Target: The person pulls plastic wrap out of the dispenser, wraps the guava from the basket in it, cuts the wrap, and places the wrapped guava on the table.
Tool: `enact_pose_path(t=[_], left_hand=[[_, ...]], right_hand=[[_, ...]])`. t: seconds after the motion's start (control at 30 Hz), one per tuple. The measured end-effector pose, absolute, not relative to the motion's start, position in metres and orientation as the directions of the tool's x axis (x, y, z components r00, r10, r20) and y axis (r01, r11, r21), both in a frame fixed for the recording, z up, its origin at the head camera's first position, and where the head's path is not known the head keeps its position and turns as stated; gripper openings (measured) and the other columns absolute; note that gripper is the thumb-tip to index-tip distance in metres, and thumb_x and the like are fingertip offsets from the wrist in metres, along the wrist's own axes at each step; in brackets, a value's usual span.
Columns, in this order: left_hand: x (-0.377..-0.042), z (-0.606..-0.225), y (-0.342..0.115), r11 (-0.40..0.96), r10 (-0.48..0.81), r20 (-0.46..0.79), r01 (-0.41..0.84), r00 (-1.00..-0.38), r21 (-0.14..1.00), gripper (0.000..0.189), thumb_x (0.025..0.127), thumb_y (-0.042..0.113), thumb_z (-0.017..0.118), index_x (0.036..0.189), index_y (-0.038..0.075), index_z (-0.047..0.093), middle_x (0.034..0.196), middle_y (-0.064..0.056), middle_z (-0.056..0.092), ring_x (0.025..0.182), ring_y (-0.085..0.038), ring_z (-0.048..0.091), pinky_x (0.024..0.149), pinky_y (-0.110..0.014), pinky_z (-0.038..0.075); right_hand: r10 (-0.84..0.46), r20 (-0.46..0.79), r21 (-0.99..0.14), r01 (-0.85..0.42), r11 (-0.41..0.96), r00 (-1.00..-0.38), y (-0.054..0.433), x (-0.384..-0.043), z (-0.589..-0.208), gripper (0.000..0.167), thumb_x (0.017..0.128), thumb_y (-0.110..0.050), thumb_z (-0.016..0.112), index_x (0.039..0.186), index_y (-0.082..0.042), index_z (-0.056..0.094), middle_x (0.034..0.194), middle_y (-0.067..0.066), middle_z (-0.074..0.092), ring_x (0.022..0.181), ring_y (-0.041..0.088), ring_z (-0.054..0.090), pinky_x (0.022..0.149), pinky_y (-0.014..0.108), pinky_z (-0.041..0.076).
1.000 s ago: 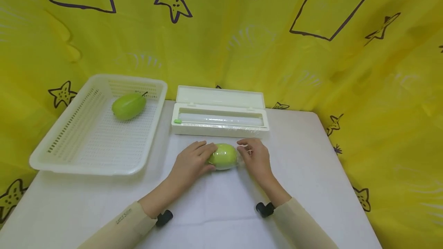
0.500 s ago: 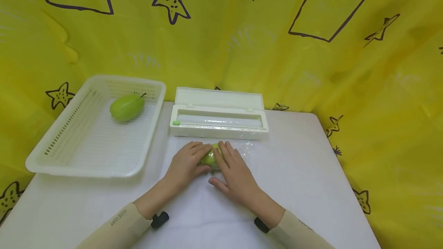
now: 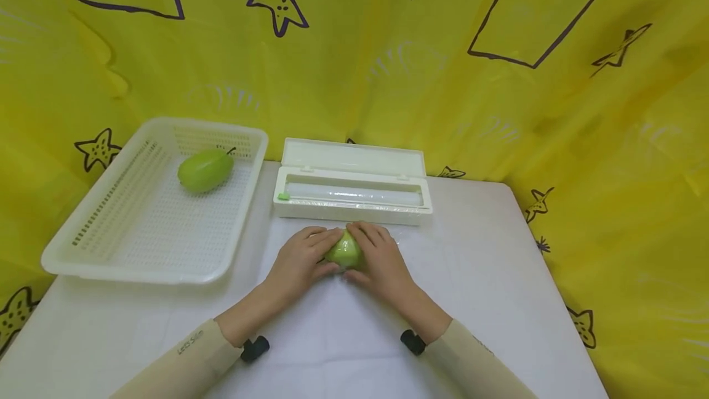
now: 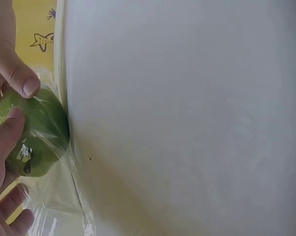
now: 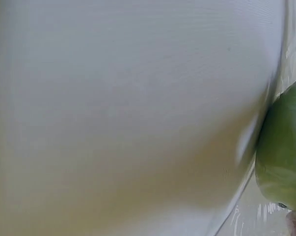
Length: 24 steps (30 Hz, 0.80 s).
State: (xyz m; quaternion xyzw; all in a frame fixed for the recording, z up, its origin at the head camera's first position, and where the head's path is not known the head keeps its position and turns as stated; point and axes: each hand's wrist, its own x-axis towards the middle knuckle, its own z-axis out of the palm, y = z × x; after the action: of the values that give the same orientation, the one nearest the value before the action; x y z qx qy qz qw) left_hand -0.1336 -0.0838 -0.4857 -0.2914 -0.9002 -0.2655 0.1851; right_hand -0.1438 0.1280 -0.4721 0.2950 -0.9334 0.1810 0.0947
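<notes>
In the head view a green fruit (image 3: 346,251) with clear cling film around it rests on the table between both hands. My left hand (image 3: 301,261) grips its left end, fingers over the top and thumb at the near side. My right hand (image 3: 383,261) holds the right end in the same way, hiding much of that side. Up close, the left wrist view has thumbs pressing the fruit (image 4: 42,130) through creased film (image 4: 59,196). At the right edge of the right wrist view the fruit (image 5: 280,142) is partly cut off.
Behind the hands stands a white cling film box (image 3: 351,211), lid (image 3: 351,157) raised, with a film roll (image 3: 354,193) and a green slider (image 3: 284,196). A white basket (image 3: 149,276) on the left holds another green fruit (image 3: 205,170). A yellow curtain (image 3: 343,66) hangs behind the table (image 3: 471,276).
My right hand went from the loose film at the fruit's right end to lying over the fruit, then settled around that end. My left hand kept its hold, and the fruit shifted slightly left.
</notes>
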Motion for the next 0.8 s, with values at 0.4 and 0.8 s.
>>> enact_pose_path(t=[0.4,0.8], left_hand=[[-0.133,-0.489,-0.083,0.724,0.441,0.457,0.607,-0.773,0.328,0.071,0.080,0.031,0.083,0.142,0.010,0.056,0.139,-0.003,0.061,0.114,-0.027,0.060,0.097,-0.041,0.051],[-0.146,-0.478,-0.103,0.710,0.566,0.278,0.630,-0.776,0.315,0.071,0.090,0.037,0.072,0.151,0.013,0.044,0.147,0.001,0.054,0.126,-0.032,0.047,0.097,-0.051,0.042]], right_hand=[[-0.498,0.259,-0.197,-0.550,0.812,-0.828,0.124,-0.150,-0.477,0.105,0.057,-0.035,0.098,0.144,-0.007,0.046,0.139,0.010,0.055,0.126,0.032,0.053,0.108,0.046,0.042],[-0.491,0.232,-0.211,-0.536,0.817,-0.840,0.125,-0.150,-0.473,0.098,0.060,-0.035,0.097,0.144,-0.015,0.049,0.137,0.006,0.056,0.117,0.031,0.058,0.098,0.044,0.050]])
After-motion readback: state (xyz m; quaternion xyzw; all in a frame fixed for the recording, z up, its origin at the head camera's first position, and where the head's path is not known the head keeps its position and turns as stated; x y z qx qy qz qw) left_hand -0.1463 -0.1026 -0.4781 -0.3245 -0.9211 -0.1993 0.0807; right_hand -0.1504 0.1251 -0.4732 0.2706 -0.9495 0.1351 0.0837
